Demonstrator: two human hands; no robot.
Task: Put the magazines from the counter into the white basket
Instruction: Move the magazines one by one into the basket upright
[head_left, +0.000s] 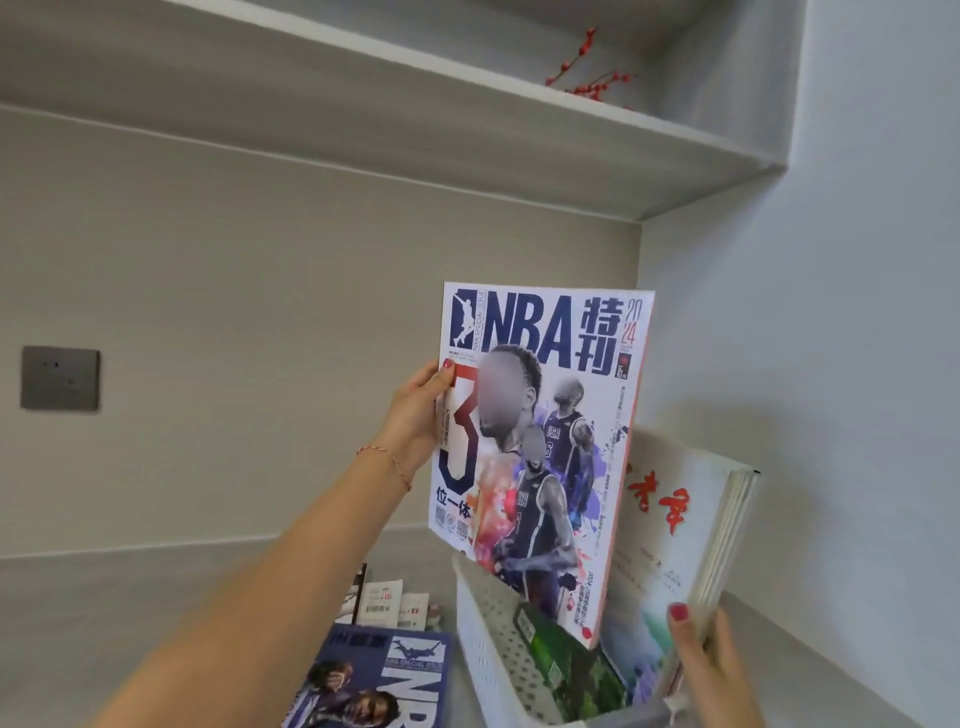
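Observation:
My left hand (415, 415) grips the left edge of a white NBA magazine (540, 447), held upright with its lower corner inside the white perforated basket (493, 639). My right hand (711, 670) holds a thick pale magazine with red characters (670, 525) that leans back in the basket against the right wall. A green-covered magazine (566, 660) lies inside the basket in front. On the counter to the left lies a dark blue NBA magazine (374, 680).
Behind the blue magazine, several smaller booklets (384, 603) lie on the grey counter (130, 613). A wall socket (60, 378) sits at the left. A shelf (467, 130) with red berry twigs (592, 73) runs overhead. The right wall (831, 312) stands close to the basket.

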